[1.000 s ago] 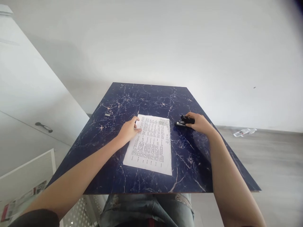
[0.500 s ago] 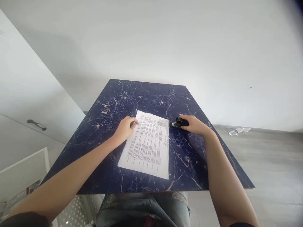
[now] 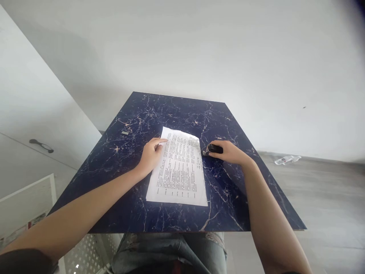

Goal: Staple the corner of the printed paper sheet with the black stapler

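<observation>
A printed sheet of paper (image 3: 178, 171) lies on the dark blue marbled table (image 3: 176, 106), with dense text and a darker grey block near its upper right corner. At the paper's upper left edge, my left hand (image 3: 150, 155) is closed on it, forefinger on top. Whether there is more than one sheet, I cannot tell. My right hand (image 3: 230, 153) is wrapped round a black stapler (image 3: 214, 148). The stapler's front end points left and sits right beside the paper's right edge. Part of the stapler is hidden by my fingers.
A small pale scrap (image 3: 124, 133) lies at the table's left. Beyond the table rises a white wall (image 3: 185, 49). On the floor to the right is a crumpled clear plastic item (image 3: 287, 160). A white cabinet with a dark handle (image 3: 41, 145) stands at the left.
The paper has turned slightly and its near edge has swung right. My right hand has moved the stapler left, closer to the paper's edge. The left hand has shifted a little upward.
</observation>
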`<state>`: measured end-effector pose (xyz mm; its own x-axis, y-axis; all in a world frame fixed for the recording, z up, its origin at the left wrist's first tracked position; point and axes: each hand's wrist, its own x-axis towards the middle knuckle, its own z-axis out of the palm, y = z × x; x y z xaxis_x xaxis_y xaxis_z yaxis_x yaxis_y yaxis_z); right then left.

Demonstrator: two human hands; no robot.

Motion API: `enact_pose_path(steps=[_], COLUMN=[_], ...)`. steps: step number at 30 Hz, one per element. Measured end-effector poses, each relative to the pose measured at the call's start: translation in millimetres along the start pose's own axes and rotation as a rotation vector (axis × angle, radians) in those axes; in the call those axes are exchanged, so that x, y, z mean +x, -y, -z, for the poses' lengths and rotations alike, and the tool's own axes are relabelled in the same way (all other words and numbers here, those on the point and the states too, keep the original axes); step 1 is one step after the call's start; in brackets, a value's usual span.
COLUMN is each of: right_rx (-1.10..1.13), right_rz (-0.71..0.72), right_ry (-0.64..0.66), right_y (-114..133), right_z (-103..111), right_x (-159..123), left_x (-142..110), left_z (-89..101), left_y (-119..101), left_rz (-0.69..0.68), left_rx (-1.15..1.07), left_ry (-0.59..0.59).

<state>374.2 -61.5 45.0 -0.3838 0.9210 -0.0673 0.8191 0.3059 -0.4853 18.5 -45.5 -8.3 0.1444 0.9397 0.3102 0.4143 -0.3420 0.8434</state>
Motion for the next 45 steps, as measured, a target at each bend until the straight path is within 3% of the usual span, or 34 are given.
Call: enact_pose_path(steps=[5,10,15,21,35,45], right_rx=[0.023,0.12,0.117,-0.038,-0.06,-0.1], right_rz=[0.046,0.044,-0.101,-0.188,-0.295,-0.229], right_ry=[-0.022,-0.087,-0.244,-0.323,-0.377,-0.324], right_y=[9,13,12,13,14,23], right_z=[-6,-8,-21,-38,-34,-39], right_x=[5,6,14,23,19,23], left_x=[-3,-1,1,0,1,0], left_z=[-2.7,-0.4,2.0,3.0,3.5,3.6], left_y=[-3,-6,-8,-10,-8,-10], left_rz=[0.091,0.003,-0.025,-0.03,-0.009,-0.009], left_rx=[0.131,0.09,0.034,0.01,0.035,0.038], left_ry=[0.138,0.217,0.221,0.257,0.269,0.284])
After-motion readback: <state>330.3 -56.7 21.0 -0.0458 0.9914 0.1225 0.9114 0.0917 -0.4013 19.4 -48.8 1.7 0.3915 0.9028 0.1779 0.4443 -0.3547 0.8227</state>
